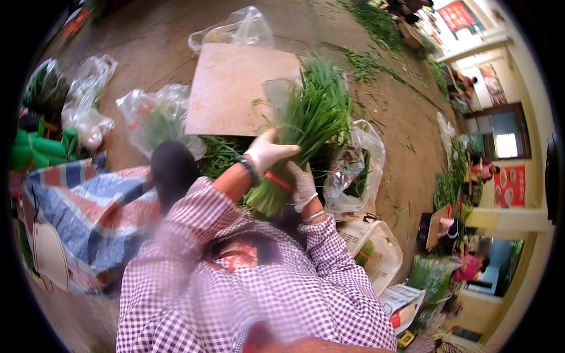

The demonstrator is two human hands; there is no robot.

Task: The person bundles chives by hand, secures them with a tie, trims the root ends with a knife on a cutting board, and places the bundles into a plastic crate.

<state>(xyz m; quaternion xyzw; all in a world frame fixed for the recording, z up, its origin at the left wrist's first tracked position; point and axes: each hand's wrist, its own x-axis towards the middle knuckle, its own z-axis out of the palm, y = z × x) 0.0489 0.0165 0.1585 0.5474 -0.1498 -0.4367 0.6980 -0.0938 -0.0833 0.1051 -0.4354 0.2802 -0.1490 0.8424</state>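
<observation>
A bunch of long, thin green leaves [315,117], which look like chives, is tilted in front of me, pale stem ends toward my body. A red band [277,180] circles its stems. My left hand [269,154], in a whitish glove with a dark wristband, is closed over the bunch just above the band. From the right side my gloved right hand [303,187] grips the same bunch, its fingers partly hidden behind the stems. Beyond my hands lies a pale square board [232,88]. A greyish flat piece [276,94] at its right edge is blurred.
Loose greens [220,156] lie under the board's near edge. A clear plastic bag [368,159] and a white basket [382,253] stand at right. Another clear bag [156,115] and a striped woven sheet [94,217] are at left. Other people [468,265] work along the far right wall.
</observation>
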